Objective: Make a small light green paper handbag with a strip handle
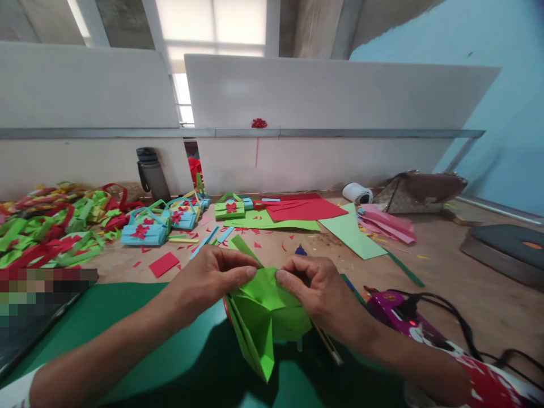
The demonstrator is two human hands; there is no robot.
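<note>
Between my two hands is a folded piece of bright green paper (272, 317), creased into pleats with a pointed corner hanging down at its lower left. My left hand (225, 272) pinches its upper left edge between thumb and fingers. At the upper right edge, my right hand (312, 283) grips the same paper, its thumb on the near side. Below lies a green cutting mat (140, 306). A thin pencil-like stick (329, 343) shows under my right hand, partly hidden. Just beyond the hands is a small dark blue tip (301, 250).
Small paper bags with red bows, such as a blue one (143, 233), stand beyond the mat. Left is a heap of paper strips (51, 226). Red sheets (306, 207), a purple power strip (393, 311) with black cables, a grey bottle (153, 174) and a handbag (419, 192) lie around.
</note>
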